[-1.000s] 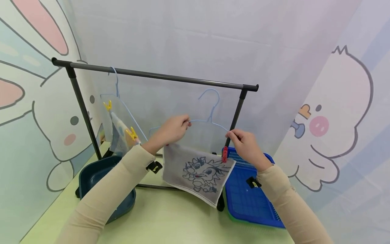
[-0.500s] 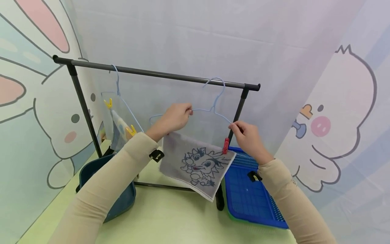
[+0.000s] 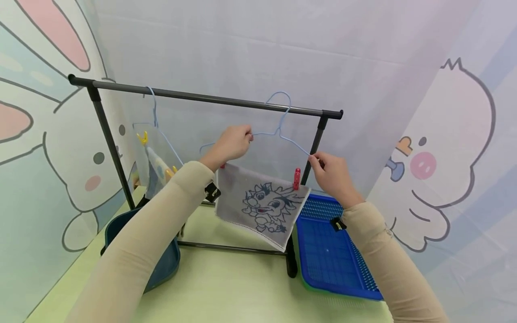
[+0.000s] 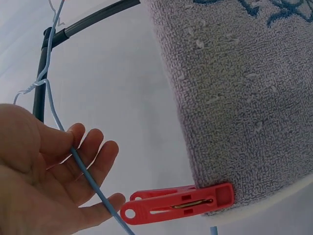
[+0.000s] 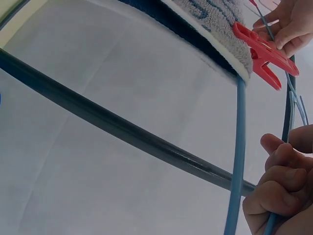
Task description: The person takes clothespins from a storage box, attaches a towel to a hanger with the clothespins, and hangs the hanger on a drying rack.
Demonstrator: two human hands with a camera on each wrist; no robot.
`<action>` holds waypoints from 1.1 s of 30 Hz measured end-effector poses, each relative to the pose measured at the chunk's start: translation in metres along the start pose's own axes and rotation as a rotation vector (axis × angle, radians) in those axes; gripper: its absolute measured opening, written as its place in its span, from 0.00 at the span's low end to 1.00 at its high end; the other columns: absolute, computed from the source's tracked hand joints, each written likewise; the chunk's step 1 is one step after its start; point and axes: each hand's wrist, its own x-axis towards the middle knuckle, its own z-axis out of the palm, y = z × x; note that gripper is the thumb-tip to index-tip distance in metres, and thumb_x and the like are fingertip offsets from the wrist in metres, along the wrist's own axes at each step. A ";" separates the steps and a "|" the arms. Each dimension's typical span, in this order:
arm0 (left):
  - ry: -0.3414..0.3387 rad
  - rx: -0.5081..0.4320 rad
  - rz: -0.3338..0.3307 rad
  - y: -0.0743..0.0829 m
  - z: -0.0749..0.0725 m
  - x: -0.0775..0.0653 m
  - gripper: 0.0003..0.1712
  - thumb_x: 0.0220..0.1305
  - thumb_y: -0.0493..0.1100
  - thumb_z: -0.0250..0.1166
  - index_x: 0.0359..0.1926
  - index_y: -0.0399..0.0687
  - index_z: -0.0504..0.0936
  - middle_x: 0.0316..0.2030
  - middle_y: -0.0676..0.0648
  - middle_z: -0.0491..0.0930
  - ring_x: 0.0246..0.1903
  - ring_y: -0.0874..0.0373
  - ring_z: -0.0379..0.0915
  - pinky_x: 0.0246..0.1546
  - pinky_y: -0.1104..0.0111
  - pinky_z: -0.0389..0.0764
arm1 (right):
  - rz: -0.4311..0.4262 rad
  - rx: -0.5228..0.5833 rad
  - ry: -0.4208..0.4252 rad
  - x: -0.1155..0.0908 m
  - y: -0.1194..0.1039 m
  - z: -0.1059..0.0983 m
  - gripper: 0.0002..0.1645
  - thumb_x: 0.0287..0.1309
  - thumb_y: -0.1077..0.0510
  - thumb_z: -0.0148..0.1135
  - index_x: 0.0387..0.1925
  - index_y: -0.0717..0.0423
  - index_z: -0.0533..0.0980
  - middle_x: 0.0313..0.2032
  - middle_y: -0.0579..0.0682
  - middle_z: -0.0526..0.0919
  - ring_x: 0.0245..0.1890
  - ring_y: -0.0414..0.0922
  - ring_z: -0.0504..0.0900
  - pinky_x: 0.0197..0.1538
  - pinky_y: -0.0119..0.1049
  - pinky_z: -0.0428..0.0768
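A light-blue wire hanger (image 3: 296, 144) is held up by both hands. My left hand (image 3: 234, 142) grips its left shoulder, thumb and fingers round the wire in the left wrist view. The right shoulder's outer end is pinched by my right hand (image 3: 333, 175). From the hanger hangs a grey towel (image 3: 238, 193) with a dark-blue cartoon dragon. One red clothespin (image 3: 296, 178) clips its right corner; another red clothespin (image 4: 181, 203) clips the left corner, mostly hidden behind the left hand in the head view. The hanger's hook overlaps the dark rail (image 3: 194, 96) of the rack, rising above it.
Further left on the rail hangs another blue hanger (image 3: 154, 107) with a cloth and yellow clothespins (image 3: 142, 137). A dark teal basin (image 3: 165, 269) stands below at left, partly behind my left sleeve. A blue basket (image 3: 327, 251) sits at right on the pale-green table (image 3: 226, 282).
Both hands have raised the hanger and towel. The hook has gone from below the rail to overlapping it, its top now above the rail.
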 end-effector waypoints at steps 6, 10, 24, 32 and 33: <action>-0.020 0.002 -0.032 -0.001 -0.002 0.008 0.12 0.75 0.41 0.44 0.42 0.42 0.74 0.39 0.45 0.76 0.34 0.52 0.68 0.34 0.64 0.70 | 0.020 -0.021 0.006 0.004 0.000 0.001 0.18 0.70 0.51 0.49 0.40 0.60 0.79 0.16 0.49 0.70 0.15 0.46 0.64 0.19 0.38 0.64; -0.025 0.020 -0.051 -0.001 -0.004 0.011 0.12 0.75 0.41 0.44 0.43 0.42 0.73 0.40 0.45 0.75 0.34 0.52 0.69 0.35 0.63 0.70 | 0.019 -0.021 0.022 0.006 -0.002 0.000 0.18 0.69 0.51 0.50 0.40 0.61 0.79 0.18 0.50 0.72 0.15 0.46 0.64 0.19 0.38 0.64; -0.024 0.045 -0.078 -0.002 -0.007 0.018 0.13 0.74 0.41 0.43 0.49 0.42 0.73 0.42 0.45 0.74 0.38 0.52 0.69 0.39 0.61 0.72 | 0.015 -0.047 0.026 0.009 -0.007 0.001 0.16 0.69 0.53 0.51 0.40 0.60 0.80 0.22 0.51 0.77 0.17 0.45 0.67 0.21 0.38 0.67; -0.056 0.092 -0.103 -0.007 -0.002 0.020 0.12 0.73 0.40 0.45 0.48 0.42 0.74 0.41 0.45 0.74 0.36 0.51 0.69 0.38 0.62 0.72 | 0.005 -0.049 0.000 0.008 -0.007 0.007 0.14 0.68 0.54 0.52 0.39 0.59 0.80 0.23 0.51 0.78 0.18 0.46 0.68 0.23 0.39 0.68; -0.061 0.093 -0.111 -0.008 -0.001 0.020 0.12 0.73 0.40 0.46 0.47 0.41 0.74 0.40 0.45 0.74 0.36 0.51 0.69 0.37 0.62 0.72 | 0.000 -0.047 -0.003 0.007 -0.007 0.008 0.14 0.68 0.54 0.53 0.39 0.60 0.80 0.23 0.50 0.78 0.18 0.45 0.68 0.23 0.39 0.68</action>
